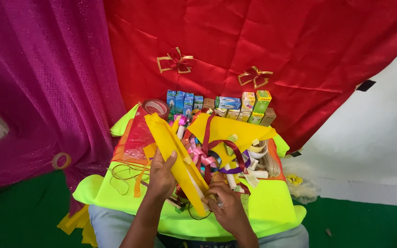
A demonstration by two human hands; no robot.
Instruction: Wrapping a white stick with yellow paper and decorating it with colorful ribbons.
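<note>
A long folded strip of yellow paper slants from upper left to lower right over my lap. My left hand grips its middle from the left side. My right hand pinches its lower end near my knees. Under the strip lies a neon yellow-green sheet spread across my lap. Just beyond my hands sits a heap of ribbons in pink, maroon and purple, with a second yellow sheet on top.
A row of small boxes lines the back against a red cloth with two red-and-gold bows. Clear tape roll stands left of the boxes. Pink sequin fabric hangs left, with a tape ring. Green floor surrounds.
</note>
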